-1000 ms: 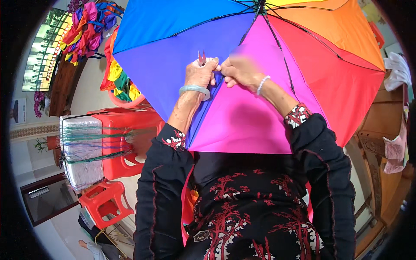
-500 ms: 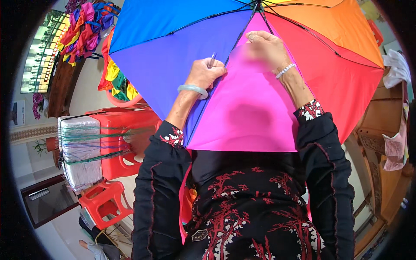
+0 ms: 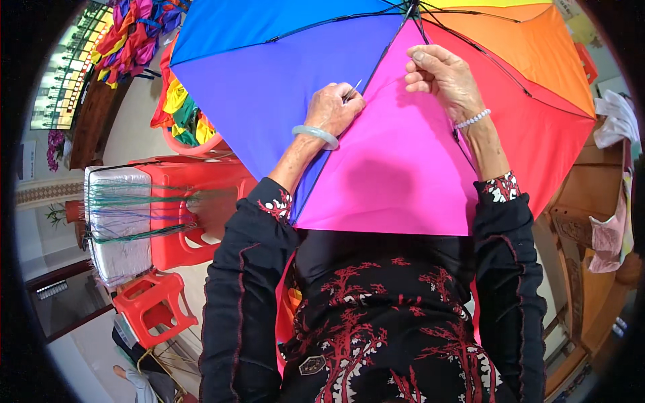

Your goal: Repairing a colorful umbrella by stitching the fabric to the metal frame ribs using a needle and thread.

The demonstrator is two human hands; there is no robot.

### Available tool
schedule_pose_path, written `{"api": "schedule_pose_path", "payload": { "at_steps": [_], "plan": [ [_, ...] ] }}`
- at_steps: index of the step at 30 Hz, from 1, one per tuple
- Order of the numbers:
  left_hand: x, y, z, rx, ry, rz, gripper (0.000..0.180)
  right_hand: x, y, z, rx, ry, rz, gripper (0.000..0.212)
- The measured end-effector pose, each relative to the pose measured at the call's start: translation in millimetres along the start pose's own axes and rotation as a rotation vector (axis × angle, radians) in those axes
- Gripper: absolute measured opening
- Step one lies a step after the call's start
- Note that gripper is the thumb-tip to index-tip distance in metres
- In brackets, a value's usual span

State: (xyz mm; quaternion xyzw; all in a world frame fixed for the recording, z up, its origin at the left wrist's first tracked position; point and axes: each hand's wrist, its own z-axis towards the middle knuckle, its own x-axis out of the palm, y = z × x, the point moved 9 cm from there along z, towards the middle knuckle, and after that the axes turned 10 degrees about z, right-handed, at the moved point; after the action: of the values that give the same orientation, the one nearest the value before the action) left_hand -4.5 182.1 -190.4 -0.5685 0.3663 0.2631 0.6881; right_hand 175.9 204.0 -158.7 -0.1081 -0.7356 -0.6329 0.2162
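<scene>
An opened umbrella [image 3: 403,181] with panels in rainbow colours lies in front of my body, its inner side and black ribs facing me. My left hand [image 3: 336,111] is closed at the seam between the purple and pink panels, along a rib, gripping it. A thin, pale, needle-like sliver [image 3: 358,85] sticks up beside its fingers. Over the upper pink panel, my right hand [image 3: 443,77] is raised with thumb and forefinger pinched together. Whatever is in that pinch is too small to make out. A bangle is on my left wrist, a beaded bracelet on my right.
On the left stands a red plastic stool [image 3: 195,201] beside a white wrapped block [image 3: 121,221], with green and blue threads stretched across. A smaller red stool [image 3: 158,309] is nearer. A pink basin [image 3: 195,148] holds coloured cloth. Wooden furniture [image 3: 591,201] is on the right.
My right hand has moved right and slightly up, away from my left hand, and is no longer blurred. My left hand has shifted a little right, along with the umbrella.
</scene>
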Motion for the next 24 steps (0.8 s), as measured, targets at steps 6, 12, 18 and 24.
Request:
{"api": "schedule_pose_path", "payload": {
  "at_steps": [6, 12, 18, 24],
  "plan": [
    [6.4, 4.7, -3.4, -0.066, 0.059, -0.028, 0.021, -40.2, 41.1, 3.5, -0.145, -0.054, 0.116, 0.02],
    [1.6, 5.0, 1.3, -0.051, 0.138, 0.144, 0.021, -43.5, 36.9, 1.5, -0.08, -0.071, -0.031, 0.02],
    [-11.6, 8.7, -9.4, -0.166, 0.409, 0.195, 0.022, -9.9, -13.6, 4.3, 0.039, 0.073, -0.564, 0.014],
    [-20.8, 1.6, -15.3, -0.073, 0.318, 0.286, 0.025, 56.7, -50.2, -9.8, -0.357, 0.388, -1.089, 0.014]
  ]
}}
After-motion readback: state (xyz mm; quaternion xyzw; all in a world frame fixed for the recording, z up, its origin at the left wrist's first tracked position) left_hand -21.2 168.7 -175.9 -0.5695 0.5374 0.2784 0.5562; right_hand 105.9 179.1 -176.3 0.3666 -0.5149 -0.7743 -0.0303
